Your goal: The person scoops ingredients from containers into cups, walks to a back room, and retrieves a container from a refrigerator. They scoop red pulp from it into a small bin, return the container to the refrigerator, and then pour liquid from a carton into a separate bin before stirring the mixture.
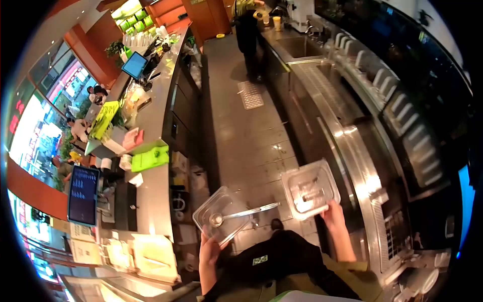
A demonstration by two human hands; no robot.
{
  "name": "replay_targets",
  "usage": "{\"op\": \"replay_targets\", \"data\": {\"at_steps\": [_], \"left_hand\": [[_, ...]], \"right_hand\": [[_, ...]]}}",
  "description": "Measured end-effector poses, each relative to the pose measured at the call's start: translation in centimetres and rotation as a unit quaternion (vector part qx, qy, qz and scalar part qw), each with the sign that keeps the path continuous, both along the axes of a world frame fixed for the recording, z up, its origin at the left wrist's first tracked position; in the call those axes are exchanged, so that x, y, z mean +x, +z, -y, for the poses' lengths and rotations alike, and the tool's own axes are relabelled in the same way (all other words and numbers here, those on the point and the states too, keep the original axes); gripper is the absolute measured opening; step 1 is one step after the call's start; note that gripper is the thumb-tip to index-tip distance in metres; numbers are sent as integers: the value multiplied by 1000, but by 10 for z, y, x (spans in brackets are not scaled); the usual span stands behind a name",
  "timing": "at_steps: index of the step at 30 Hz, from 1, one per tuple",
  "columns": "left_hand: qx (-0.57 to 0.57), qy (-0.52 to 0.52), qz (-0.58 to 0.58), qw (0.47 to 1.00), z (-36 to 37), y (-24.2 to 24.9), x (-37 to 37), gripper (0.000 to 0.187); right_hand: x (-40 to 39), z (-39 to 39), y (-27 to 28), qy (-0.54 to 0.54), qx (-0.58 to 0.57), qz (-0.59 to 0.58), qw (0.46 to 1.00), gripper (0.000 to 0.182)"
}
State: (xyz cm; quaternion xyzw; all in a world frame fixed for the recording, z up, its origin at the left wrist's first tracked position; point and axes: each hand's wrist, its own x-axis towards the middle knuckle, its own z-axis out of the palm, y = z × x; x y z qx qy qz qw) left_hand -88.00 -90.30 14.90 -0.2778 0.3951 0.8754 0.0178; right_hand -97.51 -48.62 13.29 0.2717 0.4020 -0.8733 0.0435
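My left hand (211, 247) grips the near edge of a clear plastic container (229, 201). A long-handled metal spoon (241, 213) lies across that container, its round bowl inside and its handle reaching out to the right. On the right, my right hand (334, 219) holds a second clear container (311, 189) by its lower right corner, with the fingers partly hidden beneath it. Both containers are held apart over the floor, in front of my dark apron.
A counter (153, 201) on the left bears a green cloth (150, 159) and a tablet screen (135, 65). Steel worktops with a sink (302, 47) run along the right. Another person (246, 35) stands at the aisle's far end, beside a yellow cup (276, 23).
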Motion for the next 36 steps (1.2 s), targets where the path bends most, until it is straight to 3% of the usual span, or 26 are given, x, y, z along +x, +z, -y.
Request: {"op": "replay_targets", "data": {"at_steps": [2,5,7,9,11,14,17,21,25,28,31,36], "left_hand": [[-18,17,1,1000,27,23,-70,67],[16,39,3,999,66,37,-180,72],[34,61,15,997,103,25,-259,73],[0,50,-7,999,144,1,-345,72],[-20,48,-5,999,182,-11,-437,71],[0,17,-59,998,218,5,-586,72],[-1,-17,1,1000,259,24,-735,76],[18,-60,-37,997,307,39,-941,75],[-26,-97,-50,994,348,42,-1143,79],[24,-68,-50,996,379,41,-1275,80],[-17,-56,-9,998,415,48,-1389,70],[-25,-19,-17,999,478,53,-1576,70]], "right_hand": [[-106,51,41,29,7,8,1000,15],[-246,94,-5,90,24,-30,995,11],[-339,134,1,141,0,-36,989,10],[-420,179,22,123,-31,-43,991,9],[-499,208,9,108,-32,-22,993,7],[-607,247,25,49,-32,18,998,7],[-707,269,27,24,-10,2,1000,7],[-847,308,34,-41,-6,0,999,15],[-1017,346,4,-73,-17,43,996,12],[-1162,381,2,-48,31,54,997,12],[-1305,441,12,-43,11,67,997,11],[-1550,527,30,18,-14,42,999,8]]}}
